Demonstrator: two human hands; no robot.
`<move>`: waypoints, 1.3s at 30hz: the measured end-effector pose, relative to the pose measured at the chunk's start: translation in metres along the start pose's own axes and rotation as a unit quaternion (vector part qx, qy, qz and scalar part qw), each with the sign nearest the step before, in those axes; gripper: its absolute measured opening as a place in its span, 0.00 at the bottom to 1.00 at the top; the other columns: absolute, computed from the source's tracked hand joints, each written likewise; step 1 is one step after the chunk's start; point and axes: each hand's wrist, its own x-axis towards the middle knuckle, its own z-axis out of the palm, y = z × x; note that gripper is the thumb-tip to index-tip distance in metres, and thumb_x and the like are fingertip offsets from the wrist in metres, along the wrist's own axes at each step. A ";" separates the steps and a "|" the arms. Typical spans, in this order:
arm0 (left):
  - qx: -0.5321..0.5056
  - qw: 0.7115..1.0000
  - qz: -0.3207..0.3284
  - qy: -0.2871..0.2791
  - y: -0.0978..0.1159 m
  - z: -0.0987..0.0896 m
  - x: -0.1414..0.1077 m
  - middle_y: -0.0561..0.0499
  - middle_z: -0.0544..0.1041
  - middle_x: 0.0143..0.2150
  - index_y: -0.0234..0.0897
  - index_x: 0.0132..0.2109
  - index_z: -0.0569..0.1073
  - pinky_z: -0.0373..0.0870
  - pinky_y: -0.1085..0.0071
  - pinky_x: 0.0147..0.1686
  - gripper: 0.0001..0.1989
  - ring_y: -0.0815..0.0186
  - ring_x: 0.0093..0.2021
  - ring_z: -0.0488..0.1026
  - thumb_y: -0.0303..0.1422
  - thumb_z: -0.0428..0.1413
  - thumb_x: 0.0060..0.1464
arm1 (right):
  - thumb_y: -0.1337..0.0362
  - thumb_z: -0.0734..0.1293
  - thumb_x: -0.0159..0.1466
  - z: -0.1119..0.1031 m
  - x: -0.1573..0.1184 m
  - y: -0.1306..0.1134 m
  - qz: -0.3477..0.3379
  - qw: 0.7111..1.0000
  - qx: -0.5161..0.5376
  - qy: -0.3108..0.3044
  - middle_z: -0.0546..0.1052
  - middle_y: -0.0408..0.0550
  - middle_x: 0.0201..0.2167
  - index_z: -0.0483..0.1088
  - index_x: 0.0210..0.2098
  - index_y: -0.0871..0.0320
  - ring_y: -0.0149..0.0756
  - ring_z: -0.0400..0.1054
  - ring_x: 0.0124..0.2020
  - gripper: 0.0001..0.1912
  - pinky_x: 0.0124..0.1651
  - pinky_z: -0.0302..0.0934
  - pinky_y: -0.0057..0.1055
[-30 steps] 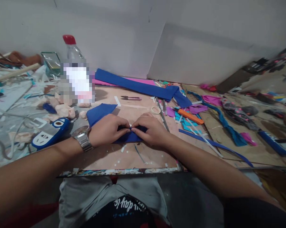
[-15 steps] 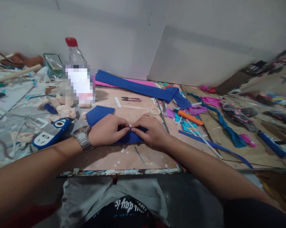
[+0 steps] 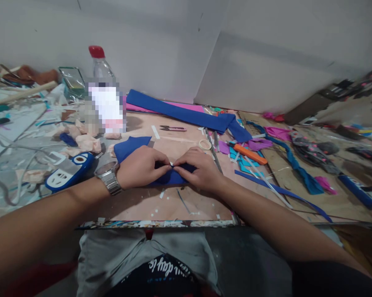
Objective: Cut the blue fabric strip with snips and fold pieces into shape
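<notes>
Both my hands are together over a piece of blue fabric [image 3: 170,177] at the front of the table. With thumb and fingers closed, my left hand [image 3: 142,167] pinches its edge; a watch is on that wrist. My right hand [image 3: 200,169] pinches the same edge from the other side, the two thumb tips almost meeting. A small white bit shows between the fingertips. One pointed end of blue fabric [image 3: 132,147] sticks out behind my left hand; whether it is the same piece is hidden. A roll of tape [image 3: 204,144] lies just behind my right hand.
Thread snips [image 3: 172,128] and a long folded blue strip [image 3: 176,113] lie farther back. An orange cutter [image 3: 250,154] and a narrow blue strip [image 3: 284,191] are at right. A power strip [image 3: 70,171], crumpled pale scraps and a red-capped bottle [image 3: 101,66] stand left.
The view has shifted slightly, so things sit a little farther right. My hands keep pinching the blue fabric, with hardly any movement.
</notes>
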 end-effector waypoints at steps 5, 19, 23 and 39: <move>0.047 0.999 -0.017 0.006 -0.004 -0.001 0.001 0.50 0.85 0.35 0.39 0.39 0.83 0.62 0.68 0.34 0.12 0.64 0.32 0.77 0.38 0.57 0.64 | 0.65 0.70 0.66 0.000 -0.001 0.004 0.009 1.000 0.001 0.011 0.84 0.46 0.34 0.78 0.39 0.55 0.39 0.76 0.37 0.03 0.50 0.62 0.41; 0.184 0.981 -0.061 0.019 -0.009 -0.019 0.006 0.47 0.83 0.37 0.39 0.40 0.82 0.65 0.65 0.36 0.14 0.57 0.37 0.77 0.42 0.55 0.65 | 0.66 0.70 0.62 -0.005 0.003 0.022 0.125 0.988 -0.054 0.073 0.84 0.47 0.35 0.78 0.35 0.55 0.43 0.77 0.39 0.03 0.53 0.61 0.44; 0.243 0.968 -0.059 -0.006 -0.007 -0.034 0.010 0.46 0.83 0.38 0.39 0.40 0.81 0.64 0.65 0.37 0.15 0.57 0.38 0.77 0.41 0.53 0.65 | 0.67 0.71 0.61 -0.005 0.003 0.024 0.147 0.985 -0.049 0.077 0.85 0.46 0.34 0.79 0.34 0.55 0.42 0.77 0.38 0.03 0.52 0.62 0.42; 0.336 0.927 -0.125 -0.110 -0.058 -0.094 -0.020 0.42 0.80 0.42 0.37 0.39 0.80 0.65 0.60 0.46 0.11 0.55 0.41 0.73 0.33 0.53 0.63 | 0.70 0.72 0.60 -0.004 0.003 0.019 0.144 0.986 0.002 0.080 0.84 0.44 0.31 0.80 0.32 0.56 0.38 0.77 0.34 0.04 0.47 0.65 0.36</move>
